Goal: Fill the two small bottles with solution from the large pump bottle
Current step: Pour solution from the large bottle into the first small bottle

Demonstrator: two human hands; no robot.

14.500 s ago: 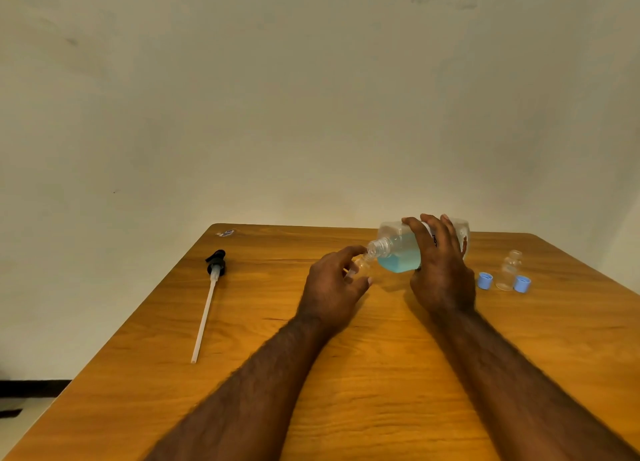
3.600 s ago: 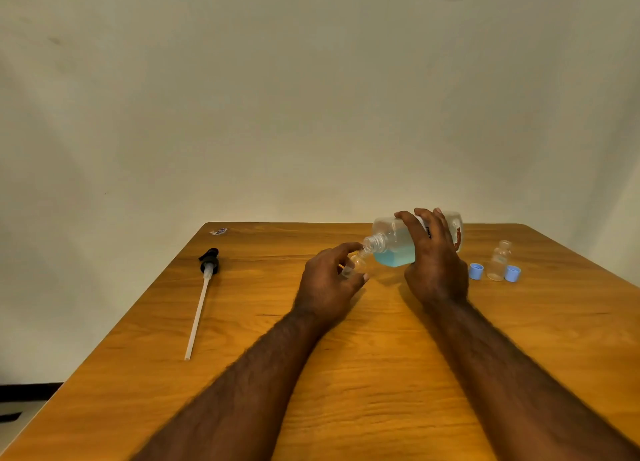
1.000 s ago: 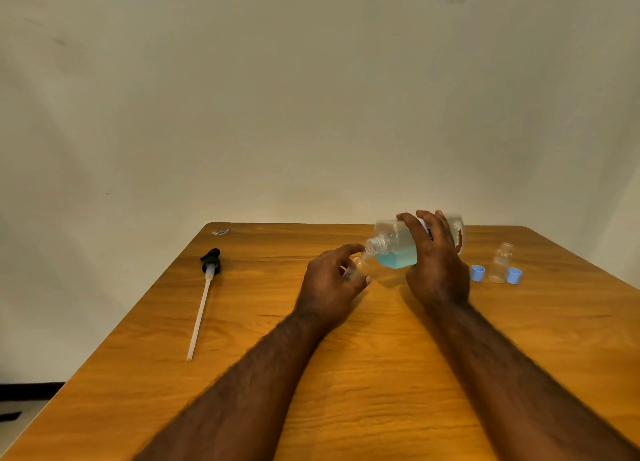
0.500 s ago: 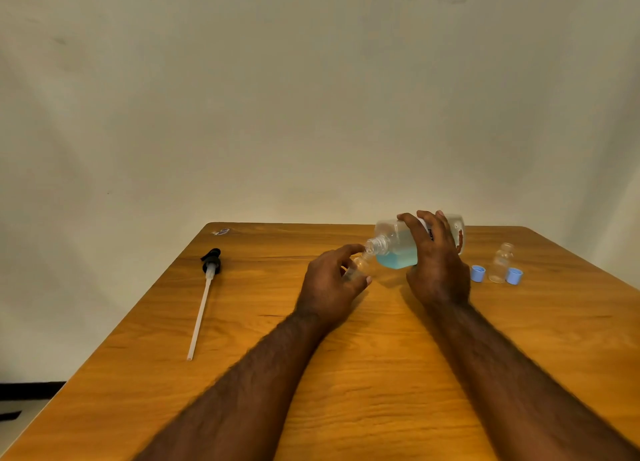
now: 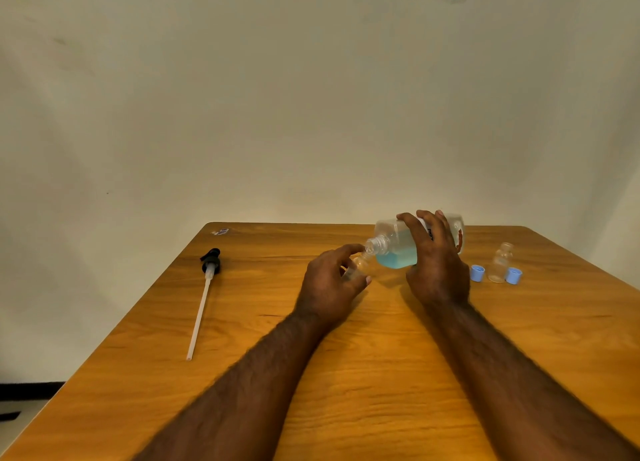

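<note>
The large bottle (image 5: 398, 249) is over the far half of the table (image 5: 381, 374), tipped almost on its side. Its open threaded neck points to the left and a little down, and the blue solution lies in the low part of the body. The right hand (image 5: 437, 266) holds it from the near side. Its grip is closed round the body, with the fingers curled over the top, and the forearm reaches in from the lower right corner.

The neck meets the mouth of a small bottle (image 5: 358, 265), which leans toward it. The left hand (image 5: 330, 285) holds this one low over the table, with the grip closed round it, so most of it is hidden. I cannot tell if solution is running.

To the right, a second small bottle (image 5: 500, 263) stands upright and open on the table, with 1 blue cap (image 5: 477, 273) just on its left and the other blue cap (image 5: 514, 275) just on its right. Well apart to the left, the pump (image 5: 210, 266) lies flat with its long white tube toward the near side.
</note>
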